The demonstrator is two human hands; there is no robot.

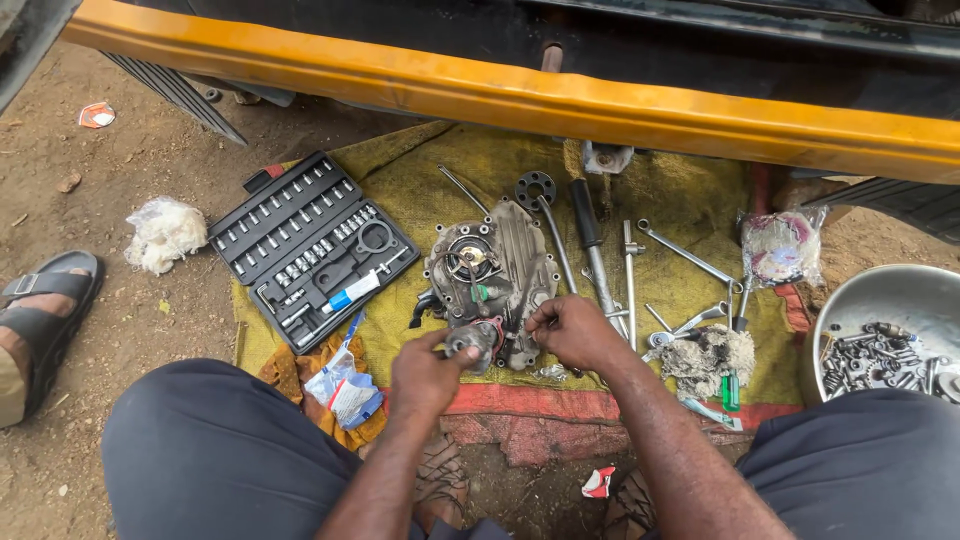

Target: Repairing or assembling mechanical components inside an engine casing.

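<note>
Centre frame: left hand fingers grasp small metal part at engine cover; right hand fingers clenched on cover's lower edge. Socket set upper left.

**Materials and finishes on the ground cloth**

Engine cover: cast metal, dull grey, ribbed, grimy. Socket set case: matt black plastic; sockets inside bright polished metal. Wrenches: smooth steel, lightly shiny. Ground cloth: coarse woven fabric, yellow-olive, stained. Bowl: smooth metal, satin sheen, holding greasy bolts. Cotton waste: fluffy white fibre. Vehicle panel: glossy yellow painted metal. Sandal: matt dark rubber-like material. Soil: rough, dry.
</note>
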